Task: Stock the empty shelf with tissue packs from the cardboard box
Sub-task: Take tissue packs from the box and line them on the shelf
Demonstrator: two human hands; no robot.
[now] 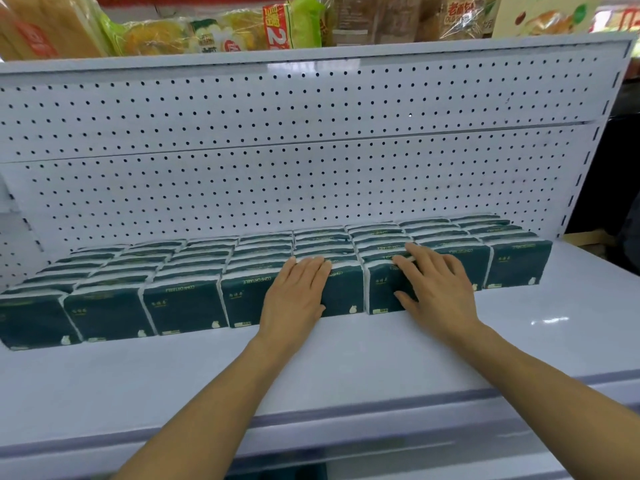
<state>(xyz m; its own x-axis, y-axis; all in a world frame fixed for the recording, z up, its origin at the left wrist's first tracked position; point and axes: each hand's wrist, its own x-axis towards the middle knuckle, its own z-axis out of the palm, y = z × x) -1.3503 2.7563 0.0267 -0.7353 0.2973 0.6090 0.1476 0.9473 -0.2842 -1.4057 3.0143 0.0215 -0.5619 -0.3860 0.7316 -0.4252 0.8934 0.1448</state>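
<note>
Several rows of dark green tissue packs (pixel 180 303) stand upright along the back of the white shelf (pixel 311 362), against the pegboard. My left hand (pixel 298 292) lies flat, fingers straight, on the front face and top of a pack (pixel 341 296) near the middle. My right hand (pixel 436 285) rests with spread fingers over the top and front of the neighbouring pack (pixel 381 289) to the right. The cardboard box is out of view.
A white perforated back panel (pixel 311 150) rises behind the packs. Wrapped bread and snack bags (pixel 207 32) sit on the shelf above. A wide bare strip of shelf runs in front of the packs to the front edge (pixel 311 420).
</note>
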